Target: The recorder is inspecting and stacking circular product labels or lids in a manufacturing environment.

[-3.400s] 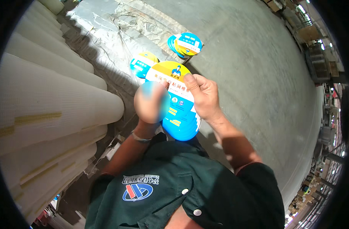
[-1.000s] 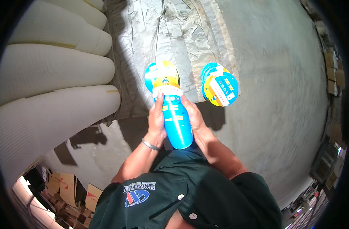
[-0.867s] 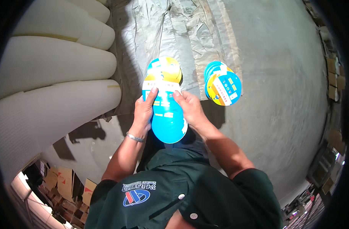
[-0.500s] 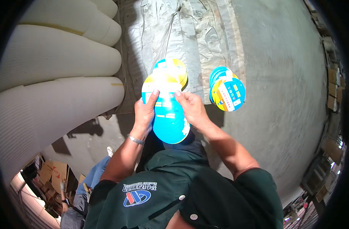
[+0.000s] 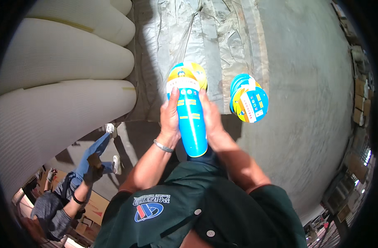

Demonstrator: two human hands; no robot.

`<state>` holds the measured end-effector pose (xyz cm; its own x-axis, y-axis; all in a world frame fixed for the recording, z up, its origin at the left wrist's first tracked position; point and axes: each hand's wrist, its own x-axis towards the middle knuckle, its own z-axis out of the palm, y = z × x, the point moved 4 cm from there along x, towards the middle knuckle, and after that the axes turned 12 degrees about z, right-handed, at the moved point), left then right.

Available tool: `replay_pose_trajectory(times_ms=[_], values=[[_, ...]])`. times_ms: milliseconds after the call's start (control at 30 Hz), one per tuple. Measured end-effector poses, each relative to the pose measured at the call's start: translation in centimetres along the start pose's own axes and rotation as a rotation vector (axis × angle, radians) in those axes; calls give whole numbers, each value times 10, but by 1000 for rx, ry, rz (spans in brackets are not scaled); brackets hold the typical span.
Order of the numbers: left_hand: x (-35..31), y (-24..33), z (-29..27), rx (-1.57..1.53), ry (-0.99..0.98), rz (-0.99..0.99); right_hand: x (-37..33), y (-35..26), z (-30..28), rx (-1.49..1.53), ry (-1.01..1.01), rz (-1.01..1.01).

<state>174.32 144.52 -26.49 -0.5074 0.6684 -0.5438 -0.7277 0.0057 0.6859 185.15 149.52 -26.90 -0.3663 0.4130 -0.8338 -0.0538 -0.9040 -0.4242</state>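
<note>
In front of my chest I hold a stack of thin round printed discs (image 5: pixel 192 126), blue with yellow and a white band. My left hand (image 5: pixel 170 118) is closed on its left edge, the thumb lying on the face. On the opposite edge my right hand (image 5: pixel 213 118) grips it too, its fingers a little blurred. Between the two hands the stack is bowed into a narrow curved shape. Just beyond it shows part of a second group of discs (image 5: pixel 200 73), mostly covered by the held ones. To the right, a fanned pile of similar discs (image 5: pixel 255 103) rests at the edge of the grey sheeting.
Wrinkled grey sheeting (image 5: pixel 214 37) covers the surface ahead. Large white ribbed rolls (image 5: pixel 73 111) line the left side. At the lower left another person (image 5: pixel 58 202) is near cardboard boxes (image 5: pixel 96 204). Concrete floor (image 5: pixel 305 103) extends to the right, with boxes (image 5: pixel 360 101) along the far side.
The stack in my hands went from fanned and fairly flat to bowed and narrower, as my hands came closer together. At lower left, the other person has moved further into view.
</note>
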Motion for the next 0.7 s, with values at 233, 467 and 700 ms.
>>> replay_pose_trajectory(times_ms=[233,467,700], values=[[8,23,-2,210,-70,-2,15,-27,-7,-335,-106,-234],[16,9,-18,168,-54,-35,27,12,-1,-3,-128,-33],[10,0,-10,-66,38,63,21,-6,12,-68,-76,-18]])
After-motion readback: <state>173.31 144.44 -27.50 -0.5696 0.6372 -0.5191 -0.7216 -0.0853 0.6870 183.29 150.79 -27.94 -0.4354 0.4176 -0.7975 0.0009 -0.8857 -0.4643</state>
